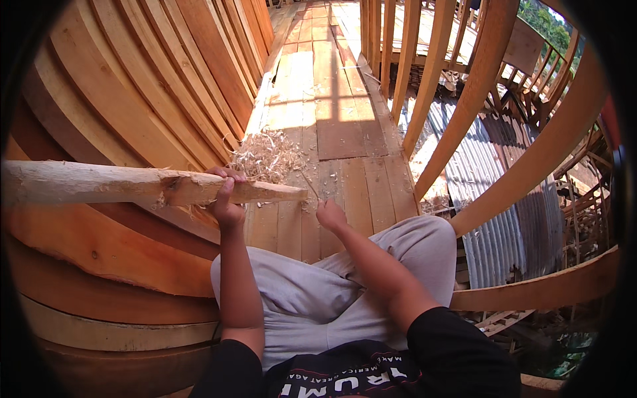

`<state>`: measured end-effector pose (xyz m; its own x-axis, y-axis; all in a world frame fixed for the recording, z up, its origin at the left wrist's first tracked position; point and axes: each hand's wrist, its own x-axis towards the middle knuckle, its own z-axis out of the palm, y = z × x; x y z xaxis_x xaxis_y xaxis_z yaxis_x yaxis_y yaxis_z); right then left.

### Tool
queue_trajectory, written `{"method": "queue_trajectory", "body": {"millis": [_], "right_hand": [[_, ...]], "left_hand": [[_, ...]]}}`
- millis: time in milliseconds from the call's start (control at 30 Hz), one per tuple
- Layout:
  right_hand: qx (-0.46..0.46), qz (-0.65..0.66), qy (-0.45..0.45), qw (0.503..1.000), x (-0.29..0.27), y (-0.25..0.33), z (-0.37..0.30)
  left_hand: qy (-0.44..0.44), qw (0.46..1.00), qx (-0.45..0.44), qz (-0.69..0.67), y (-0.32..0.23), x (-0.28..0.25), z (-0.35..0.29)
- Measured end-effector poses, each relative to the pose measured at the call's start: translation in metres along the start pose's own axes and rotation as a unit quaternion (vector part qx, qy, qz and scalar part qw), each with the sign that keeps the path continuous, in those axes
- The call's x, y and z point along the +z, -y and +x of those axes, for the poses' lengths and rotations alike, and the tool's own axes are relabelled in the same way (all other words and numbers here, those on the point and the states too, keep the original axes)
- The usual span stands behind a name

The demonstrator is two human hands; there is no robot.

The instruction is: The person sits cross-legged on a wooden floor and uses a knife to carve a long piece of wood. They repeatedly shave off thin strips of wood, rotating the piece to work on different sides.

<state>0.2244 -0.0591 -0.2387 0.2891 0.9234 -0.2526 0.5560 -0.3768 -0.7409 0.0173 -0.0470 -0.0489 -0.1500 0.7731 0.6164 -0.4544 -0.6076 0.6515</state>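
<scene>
A long, pale, peeled wooden pole [126,182] comes in from the left edge and lies roughly level across my front. Its right end narrows to a whittled tip. My left hand [229,199] is closed around the pole a short way back from that tip, thumb on the near side. Just right of the tip, my right hand [330,214] is closed in a fist on a thin knife [310,184]. The slim blade points up and away to the left, close beside the tip; the fist hides its handle.
Curled wood shavings [269,154] are heaped on the plank floor [352,179] beyond the pole. Upright boards [133,86] line the left. A slatted wooden railing [428,79] runs along the right, with corrugated metal sheets [481,192] below. My crossed legs [298,285] are close beneath my hands.
</scene>
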Motion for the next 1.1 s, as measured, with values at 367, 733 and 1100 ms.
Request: {"method": "queue_trajectory", "body": {"millis": [367, 733, 1100], "right_hand": [[0.018, 0.003, -0.022, 1.0, -0.006, -0.01, 0.028], [-0.064, -0.23, 0.208, 0.949, -0.061, -0.019, 0.061], [-0.067, -0.207, 0.134, 0.967, -0.084, -0.03, 0.078]], "left_hand": [[-0.005, 0.998, 0.053, 0.03, -0.032, 0.002, 0.009], [-0.036, 0.992, 0.081, 0.086, -0.061, -0.014, 0.017], [-0.029, 0.995, 0.075, 0.052, -0.063, -0.021, 0.018]]}}
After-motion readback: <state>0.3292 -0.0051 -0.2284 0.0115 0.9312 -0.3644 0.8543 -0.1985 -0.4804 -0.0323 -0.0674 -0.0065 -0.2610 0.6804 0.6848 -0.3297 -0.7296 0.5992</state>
